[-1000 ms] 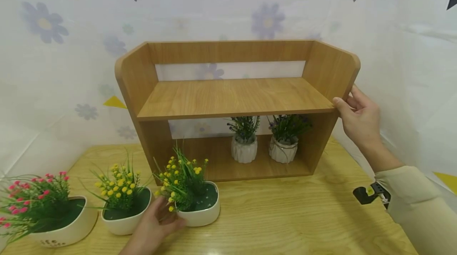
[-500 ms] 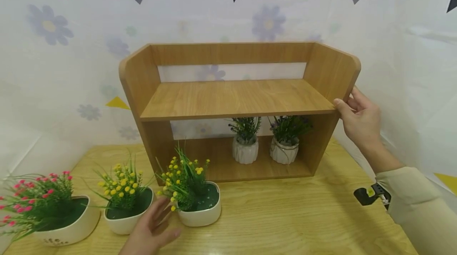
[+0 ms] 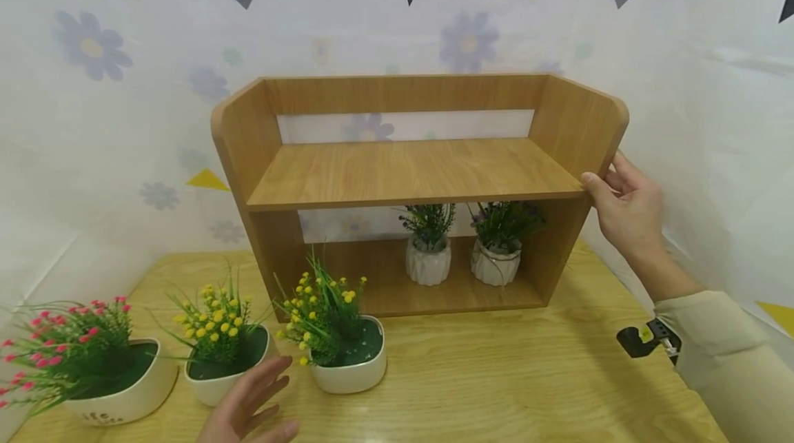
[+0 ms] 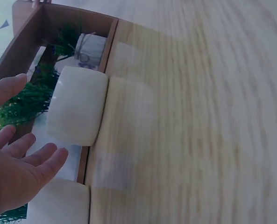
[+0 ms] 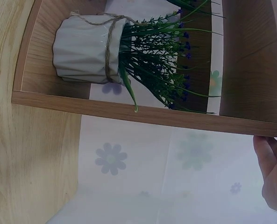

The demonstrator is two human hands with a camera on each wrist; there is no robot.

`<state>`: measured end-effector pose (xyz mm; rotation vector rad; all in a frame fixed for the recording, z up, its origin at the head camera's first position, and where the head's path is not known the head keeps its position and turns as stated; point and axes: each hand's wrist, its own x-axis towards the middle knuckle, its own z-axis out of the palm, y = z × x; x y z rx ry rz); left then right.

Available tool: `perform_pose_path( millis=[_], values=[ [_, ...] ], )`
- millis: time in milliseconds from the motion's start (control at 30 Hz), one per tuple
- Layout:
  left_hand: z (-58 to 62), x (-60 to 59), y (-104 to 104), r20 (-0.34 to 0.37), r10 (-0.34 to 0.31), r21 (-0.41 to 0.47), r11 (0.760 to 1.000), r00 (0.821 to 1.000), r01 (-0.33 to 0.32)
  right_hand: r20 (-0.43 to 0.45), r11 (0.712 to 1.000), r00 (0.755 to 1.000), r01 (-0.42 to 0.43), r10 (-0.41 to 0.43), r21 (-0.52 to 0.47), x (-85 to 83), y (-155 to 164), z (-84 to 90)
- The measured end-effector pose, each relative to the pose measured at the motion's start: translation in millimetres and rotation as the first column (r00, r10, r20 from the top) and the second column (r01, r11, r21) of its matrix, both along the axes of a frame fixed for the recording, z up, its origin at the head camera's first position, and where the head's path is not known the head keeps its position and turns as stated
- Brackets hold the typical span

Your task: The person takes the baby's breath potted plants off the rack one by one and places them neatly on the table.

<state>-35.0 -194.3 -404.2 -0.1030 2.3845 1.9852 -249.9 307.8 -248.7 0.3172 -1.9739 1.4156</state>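
Observation:
My left hand is held with fingers spread and loosely bent, just in front of two white oval pots of yellow artificial flowers. One yellow-flower pot stands at the left front corner of a two-tier wooden shelf; the other yellow-flower pot is farther left. In the left wrist view, nothing lies between the thumb and fingers of the left hand. My right hand grips the shelf's right side panel, thumb on the front edge at middle-board height, fingers around the outside.
Two white ribbed pots, one at left and one tied with twine, hold purple-flowered plants on the lower board. A pink-flower pot stands at far left. A black clamp-like piece shows by the right sleeve.
My left hand has let go of the nearer yellow-flower pot and drawn back toward me and to the left. The right hand stays on the shelf's side panel.

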Motion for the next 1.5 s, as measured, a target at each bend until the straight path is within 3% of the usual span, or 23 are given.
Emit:
perform_pose_path(
  millis=[200,300,433,500,567,733,867,967,1067,1267,1500],
  values=[
    [-6.4,5.2,-9,-0.034,-0.076,0.109,0.991,0.996,0.08,0.009,1.0,1.0,0.016,-0.016,0.026,0.3,1,-1.0],
    [-2.0,8.3,-11,-0.117,-0.12,0.142,0.98,0.986,0.136,0.013,0.998,1.0,0.028,-0.029,0.047,0.8,1,-1.5],
    [15.5,13.4,-8,-0.215,-0.102,0.08,0.989,0.971,0.122,0.012,0.998,0.999,0.033,-0.034,0.049,0.8,0,-1.7],
    [26.1,14.5,-6,-0.23,-0.074,0.042,0.995,0.97,0.086,0.014,0.998,0.999,0.032,-0.033,0.045,0.8,0,-1.5],
    [35.1,15.0,-7,-0.258,-0.088,0.021,0.995,0.962,0.096,0.015,0.999,1.0,0.026,-0.026,0.036,0.8,0,-1.2],
    [49.0,12.4,-10,-0.372,-0.074,0.069,0.992,0.925,0.107,0.011,0.999,1.0,0.017,-0.017,0.028,1.1,0,-0.2],
    [61.4,6.2,-12,-0.448,-0.027,0.114,0.99,0.893,0.087,0.002,0.999,1.0,0.012,-0.012,0.034,0.5,0,0.2],
    [77.5,2.7,-12,-0.467,-0.002,0.105,0.993,0.884,0.057,-0.007,1.0,1.0,-0.021,0.021,-0.006,0.5,0,-0.3],
    [96.5,0.0,-11,-0.463,0.015,0.095,0.995,0.886,0.032,-0.012,0.999,0.999,-0.039,0.039,-0.025,1.2,0,-0.6],
    [129.3,-10.8,-10,-0.485,0.003,0.1,0.994,0.874,0.052,-0.014,0.999,0.999,-0.036,0.036,-0.025,0.8,1,0.1],
    [151.3,-27.2,-14,-0.504,0.038,0.114,0.993,0.863,0.022,-0.014,1.0,1.0,-0.018,0.018,-0.011,1.4,1,-0.9]
  ],
)
